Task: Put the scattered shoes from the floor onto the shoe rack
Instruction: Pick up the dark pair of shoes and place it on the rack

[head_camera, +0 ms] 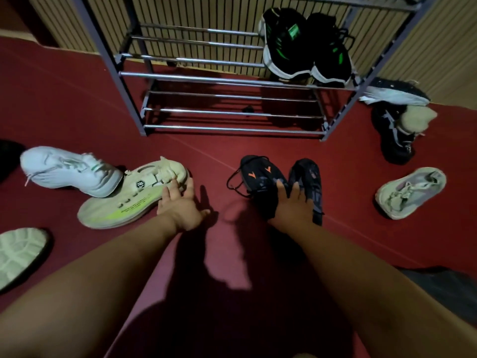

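The right grip (294,205) is closed on a pair of black shoes (258,179) with orange marks. Its fingers are curled into the two shoes and hold them together side by side. I cannot tell if the pair rests on the red floor (219,156) or is a little above it.

The left grip (180,205) is spread, with the fingers almost straight, and holds nothing. Its fingertips touch the upper of a cream shoe (134,202) with a yellow-green sole, which lies on its side on the floor. A white shoe (69,171) leans on this cream shoe, and near the left edge another shoe (20,251) lies with its sole up.

Behind the hands stands the shoe rack (206,77), made of metal bars. A black and green pair (304,47) sits at the right end of its middle shelf.

To the right of the rack, three more shoes are on the floor: a dark one with a white sole (395,95), a black one (395,143), and a pale grey one (410,192) nearest the right grip.
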### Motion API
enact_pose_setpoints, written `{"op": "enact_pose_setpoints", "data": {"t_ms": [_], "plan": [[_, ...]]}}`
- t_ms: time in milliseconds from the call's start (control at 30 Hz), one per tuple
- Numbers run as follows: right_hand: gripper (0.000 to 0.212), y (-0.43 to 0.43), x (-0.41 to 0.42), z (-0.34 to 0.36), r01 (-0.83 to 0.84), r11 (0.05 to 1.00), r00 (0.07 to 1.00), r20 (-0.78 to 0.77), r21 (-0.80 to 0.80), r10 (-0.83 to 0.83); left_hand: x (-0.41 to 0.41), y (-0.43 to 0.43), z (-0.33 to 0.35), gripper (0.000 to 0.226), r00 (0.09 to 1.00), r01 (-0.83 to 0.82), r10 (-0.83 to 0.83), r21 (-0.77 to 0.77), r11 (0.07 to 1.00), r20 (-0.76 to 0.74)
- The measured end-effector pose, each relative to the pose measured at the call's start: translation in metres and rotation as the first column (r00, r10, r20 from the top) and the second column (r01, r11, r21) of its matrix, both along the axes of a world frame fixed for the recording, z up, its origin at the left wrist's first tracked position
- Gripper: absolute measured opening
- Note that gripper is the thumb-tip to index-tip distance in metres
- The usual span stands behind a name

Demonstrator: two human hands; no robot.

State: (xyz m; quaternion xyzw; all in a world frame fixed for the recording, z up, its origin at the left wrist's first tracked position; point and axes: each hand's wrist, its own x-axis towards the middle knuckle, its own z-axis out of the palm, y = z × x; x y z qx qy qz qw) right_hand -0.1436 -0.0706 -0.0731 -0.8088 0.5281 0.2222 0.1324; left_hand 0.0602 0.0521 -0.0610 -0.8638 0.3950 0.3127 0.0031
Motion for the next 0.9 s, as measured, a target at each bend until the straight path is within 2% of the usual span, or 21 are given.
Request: {"op": "enact_pose_setpoints", "data": {"t_ms": [100, 200, 300, 400, 467, 500, 533, 600, 667, 700, 733, 767, 800, 833, 900], "plan": [[0.099, -0.003, 0.0, 0.003, -0.028, 1.0, 1.0, 0.006, -0.008, 0.028, -0.003, -0.001, -0.002, 0.095, 1.0, 0.004, -0.004, -0.012, 1.0, -0.02], [0.1, -0.009, -0.012, 0.011, -0.275, 0.958, 0.96, 0.036, -0.076, 0.278, -0.005, -0.004, -0.006, 0.095, 1.0, -0.007, 0.006, -0.051, 0.999, -0.022], [0.1, -0.016, -0.024, 0.022, -0.61, 0.786, 0.788, 0.026, -0.101, 0.615, -0.007, -0.008, -0.007, 0.089, 0.999, -0.033, 0.028, -0.11, 0.993, -0.04], [0.093, -0.02, -0.024, 0.026, -0.82, 0.566, 0.57, -0.025, -0.082, 0.822, -0.006, -0.015, -0.008, 0.076, 0.996, -0.071, 0.061, -0.177, 0.982, -0.063], [0.073, -0.02, -0.019, 0.021, -0.893, 0.389, 0.404, -0.021, -0.225, 0.915, -0.005, -0.017, -0.008, 0.072, 0.993, -0.1, 0.085, -0.211, 0.972, -0.077], [0.064, -0.02, -0.016, 0.017, -0.871, 0.357, 0.386, -0.021, -0.336, 0.922, -0.005, -0.016, -0.008, 0.072, 0.992, -0.109, 0.092, -0.22, 0.969, -0.087], [0.061, -0.019, -0.012, 0.014, -0.816, 0.399, 0.444, -0.012, -0.419, 0.896, -0.006, -0.015, -0.009, 0.073, 0.991, -0.112, 0.091, -0.225, 0.968, -0.098], [0.065, -0.017, -0.004, 0.01, -0.626, 0.593, 0.668, 0.045, -0.507, 0.743, -0.011, -0.009, -0.012, 0.075, 0.99, -0.088, 0.061, -0.222, 0.971, -0.127], [0.067, -0.012, -0.001, 0.01, -0.336, 0.785, 0.856, 0.179, -0.521, 0.485, -0.021, -0.002, -0.015, 0.081, 0.986, -0.042, 0.007, -0.206, 0.978, -0.166], [0.068, -0.01, -0.003, 0.01, -0.18, 0.871, 0.919, 0.238, -0.457, 0.315, -0.029, 0.001, -0.017, 0.086, 0.983, -0.009, -0.026, -0.188, 0.982, -0.184], [0.07, -0.007, -0.008, 0.01, -0.035, 0.949, 0.961, 0.251, -0.313, 0.118, -0.039, 0.005, -0.018, 0.093, 0.978, 0.035, -0.067, -0.158, 0.987, -0.197], [0.076, -0.004, -0.016, 0.009, 0.096, 0.984, 0.972, 0.227, -0.148, -0.061, -0.05, 0.008, -0.019, 0.102, 0.972, 0.088, -0.11, -0.111, 0.99, -0.206], [0.085, 0.0, -0.026, 0.005, 0.203, 0.979, 0.963, 0.185, -0.016, -0.197, -0.063, 0.011, -0.021, 0.11, 0.965, 0.141, -0.149, -0.05, 0.989, -0.215], [0.092, 0.006, -0.038, -0.001, 0.277, 0.958, 0.945, 0.158, 0.076, -0.285, -0.075, 0.015, -0.023, 0.118, 0.959, 0.189, -0.181, 0.016, 0.982, -0.219], [0.103, 0.019, -0.059, -0.014, 0.319, 0.929, 0.932, 0.117, 0.19, -0.344, -0.098, 0.025, -0.031, 0.125, 0.953, 0.263, -0.241, 0.105, 0.959, -0.182]]}}
